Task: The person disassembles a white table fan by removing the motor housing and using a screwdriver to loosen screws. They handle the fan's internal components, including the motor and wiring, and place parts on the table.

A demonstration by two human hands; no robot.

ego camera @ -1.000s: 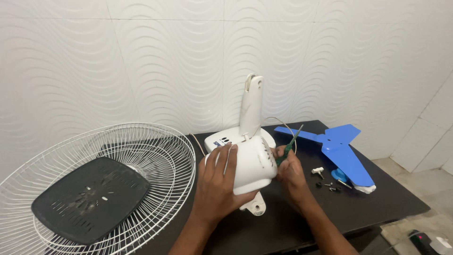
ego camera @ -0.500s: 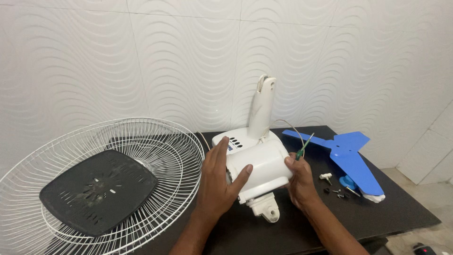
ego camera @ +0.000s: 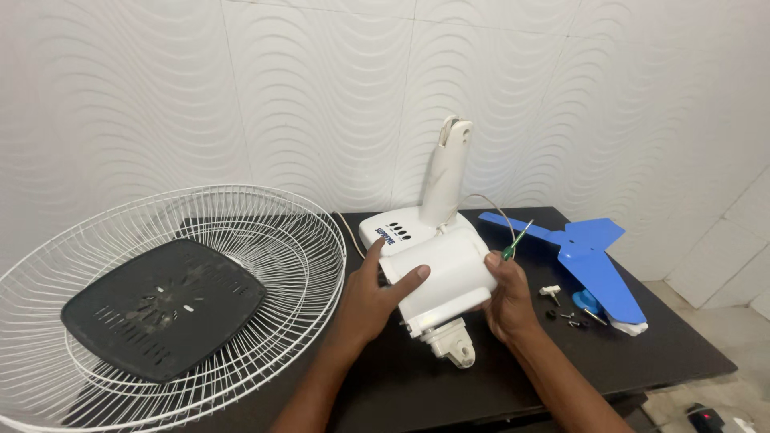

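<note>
A white fan motor housing (ego camera: 446, 275) lies on the black table (ego camera: 658, 353), with its white base and upright neck (ego camera: 446, 172) behind it. My left hand (ego camera: 377, 298) grips the housing's left side, thumb across its front. On the housing's right side, my right hand (ego camera: 507, 298) presses against it while also holding a green-handled screwdriver (ego camera: 515, 240) that points up and right.
A white wire fan guard (ego camera: 265, 240) with a black centre plate (ego camera: 164, 305) rests at the left, overhanging the table. Blue fan blades (ego camera: 589, 252) lie at the right, with small screws and a white clip (ego camera: 553, 295) beside them. A wavy white wall stands behind.
My view has shifted slightly, so everything sits a little further right in frame. Both hands stay on the housing, which has turned a little toward me.
</note>
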